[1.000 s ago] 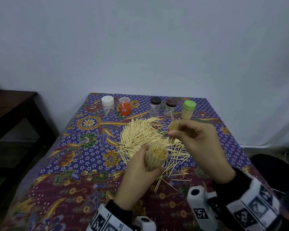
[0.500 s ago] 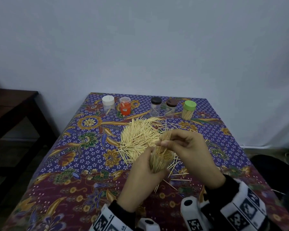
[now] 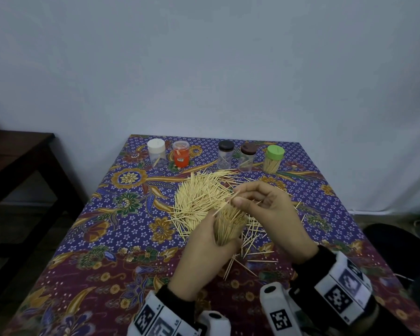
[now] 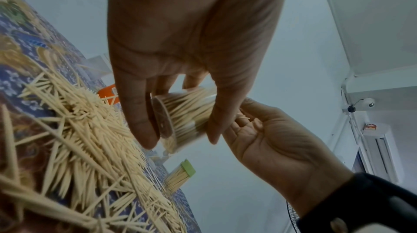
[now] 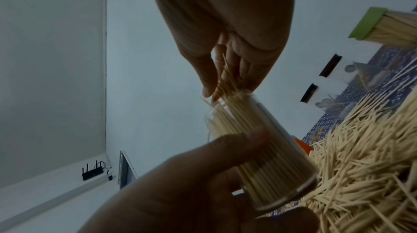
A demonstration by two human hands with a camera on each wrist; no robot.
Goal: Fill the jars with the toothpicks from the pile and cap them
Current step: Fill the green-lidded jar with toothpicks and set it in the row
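Observation:
My left hand (image 3: 212, 238) grips a clear jar (image 3: 228, 226) packed with toothpicks, held tilted above the cloth near the pile (image 3: 201, 195). In the left wrist view the jar (image 4: 187, 117) lies between thumb and fingers. My right hand (image 3: 238, 198) pinches a few toothpicks (image 3: 224, 204) at the jar's open mouth. The right wrist view shows those sticks (image 5: 226, 79) slanting into the jar (image 5: 259, 147). No cap is on this jar.
Along the table's far edge stand jars with a white cap (image 3: 157, 152), an orange body (image 3: 180, 155), a black cap (image 3: 225, 154), a brown cap (image 3: 247, 156) and a green cap (image 3: 274, 158), the last full. Loose toothpicks (image 3: 252, 241) scatter under my hands. A dark wooden table (image 3: 15, 154) stands at left.
My right hand came down and left from near the green-capped jar to the held jar's mouth with its bundle. Only a few sticks now remain pinched. The left hand barely moved.

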